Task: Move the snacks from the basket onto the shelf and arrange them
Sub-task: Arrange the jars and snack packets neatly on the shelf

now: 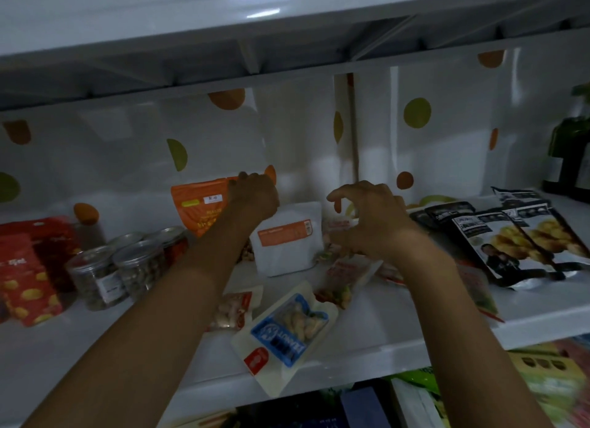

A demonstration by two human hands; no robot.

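1. Both hands reach into the shelf. The left hand pinches the top right corner of the orange pouch. The right hand hovers with its fingers loosely hooked and holds nothing.
2. Red bags stand at the far left. They look like soft, light film, so the top seam is probably the firmest place to grip.
3. Jars stand clustered beside the red bags, and some touch. They are clear, lidded and rigid, likely the heaviest items here and perhaps slick. A grip round the body would suit them better than one on the lid.
4. The orange pouch stands against the back wall. It looks light and floppy and may tip if let go off-balance.
5. A white pouch stands just right of the left wrist. It looks stiffer and flat-based, and should slide upright if held by its sides.
6. A blue pack lies flat near the front, with a corner at the shelf lip. The film is probably slippery and the contents crushable, so it is best lifted by its edges.
7. Small packets lie scattered under the right hand. They look thin and light, and could be pinched by a corner.
8. Black bags lie overlapping at the right. They seem puffy and fragile, so a gentle hold at the seam is wise.
9. Bottles stand at the far right. The basket is out of view.
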